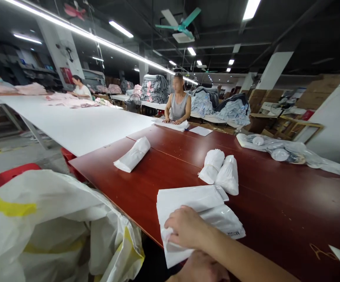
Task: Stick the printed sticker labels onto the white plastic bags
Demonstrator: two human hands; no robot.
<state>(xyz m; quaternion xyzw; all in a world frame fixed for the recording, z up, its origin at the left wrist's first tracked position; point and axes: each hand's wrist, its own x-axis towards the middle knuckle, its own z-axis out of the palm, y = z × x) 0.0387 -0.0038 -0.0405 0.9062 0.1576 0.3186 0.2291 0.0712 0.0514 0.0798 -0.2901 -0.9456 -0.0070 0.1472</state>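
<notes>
A stack of white plastic bags (191, 197) lies at the front edge of the dark red table, some black print showing on the top one. My right hand (186, 226) reaches over the stack from the right, its fingers curled on a creased fold of the top bag. Below it, at the bottom of the view, is my left hand (203, 268), close against the bags' lower edge. Its fingers are hidden under my right wrist. Behind the stack sit a rubber-banded roll of white bags (212, 166) and a second white bundle (227, 176).
Another folded white bundle (133, 154) lies on the red table (164, 168). A large white sack (55, 219) with yellow bands stands open at left. Clear-wrapped goods (287, 150) lie at right. Across the table a person (179, 103) handles white sheets; a long white table (78, 125) adjoins.
</notes>
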